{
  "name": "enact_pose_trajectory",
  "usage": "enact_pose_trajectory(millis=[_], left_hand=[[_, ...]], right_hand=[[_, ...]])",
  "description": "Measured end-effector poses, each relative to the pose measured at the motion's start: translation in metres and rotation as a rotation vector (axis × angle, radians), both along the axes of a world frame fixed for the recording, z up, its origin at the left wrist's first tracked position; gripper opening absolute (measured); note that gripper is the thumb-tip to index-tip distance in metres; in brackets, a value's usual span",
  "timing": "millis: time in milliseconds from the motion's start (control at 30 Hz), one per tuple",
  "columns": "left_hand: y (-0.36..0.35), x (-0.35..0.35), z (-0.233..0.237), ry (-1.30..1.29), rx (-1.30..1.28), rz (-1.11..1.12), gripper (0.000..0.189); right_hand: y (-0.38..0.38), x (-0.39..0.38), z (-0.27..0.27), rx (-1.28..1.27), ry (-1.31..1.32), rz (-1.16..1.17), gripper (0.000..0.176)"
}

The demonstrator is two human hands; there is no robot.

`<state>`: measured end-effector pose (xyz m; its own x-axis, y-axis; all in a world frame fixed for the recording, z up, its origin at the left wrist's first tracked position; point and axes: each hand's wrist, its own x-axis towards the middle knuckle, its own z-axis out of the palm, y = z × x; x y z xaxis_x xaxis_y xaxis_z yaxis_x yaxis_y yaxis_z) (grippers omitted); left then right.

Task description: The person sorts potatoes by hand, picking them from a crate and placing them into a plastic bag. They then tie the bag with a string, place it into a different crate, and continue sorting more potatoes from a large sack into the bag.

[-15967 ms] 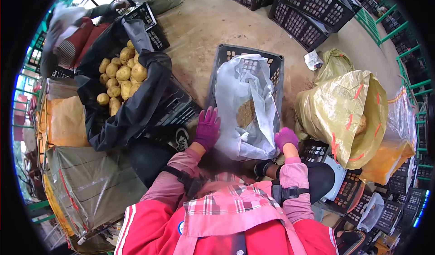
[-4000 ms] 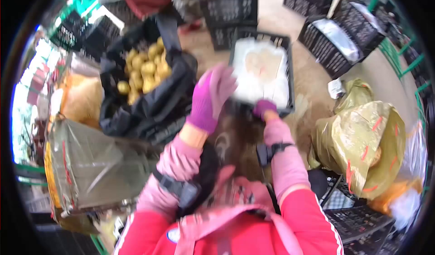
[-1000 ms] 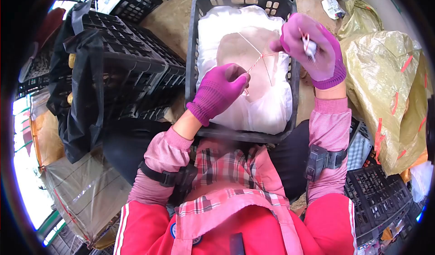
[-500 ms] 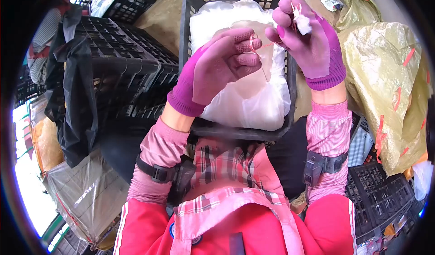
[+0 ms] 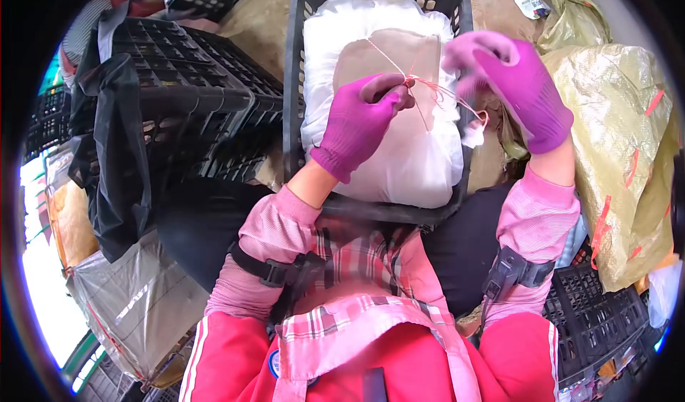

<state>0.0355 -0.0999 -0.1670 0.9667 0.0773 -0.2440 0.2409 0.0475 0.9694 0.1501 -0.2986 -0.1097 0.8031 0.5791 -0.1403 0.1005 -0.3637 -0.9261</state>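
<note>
Lowered again, left hand (image 5: 359, 121) pinches red string (image 5: 422, 83) above the white sack (image 5: 399, 163) filling the crate (image 5: 291, 81), right hand (image 5: 522, 88) half curled, grip unclear; knot apparently unfinished

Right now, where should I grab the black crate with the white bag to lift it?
Probably by the rims of its two long side walls, one hand from each side. The black crate is long and narrow, and the white bag bulges above the rim without covering those edges. Come in low: the left hand pinches a red string over the middle.
</note>
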Motion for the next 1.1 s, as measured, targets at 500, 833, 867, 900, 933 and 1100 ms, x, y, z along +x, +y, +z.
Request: enact_pose_trajectory(millis=[500,833,867,900,933,1100], left_hand=[[0.018,-0.027,0.012,-0.141,0.780,-0.145,0.014],[0.067,0.050,-0.041,-0.685,1.447,-0.125,0.029],[0.070,0.048,-0.040,-0.548,1.431,-0.247,0.029],[0.074,0.043,-0.039,-0.405,1.414,-0.366,0.029],[0.078,0.038,-0.037,-0.257,1.394,-0.489,0.030],[0.077,-0.011,-0.033,-0.352,1.266,-0.726,0.016]], right_hand=[[0.106,-0.010,-0.095,-0.495,-0.177,0.386,0.031],[0.074,-0.216,-0.031,-0.547,-0.085,-0.068,0.027],[0.075,-0.242,-0.022,-0.527,-0.095,-0.028,0.027],[0.075,-0.256,-0.004,-0.555,-0.034,-0.020,0.028],[0.070,-0.261,-0.001,-0.504,-0.043,-0.048,0.028],[0.070,-0.282,0.007,-0.464,-0.042,-0.010,0.030]])
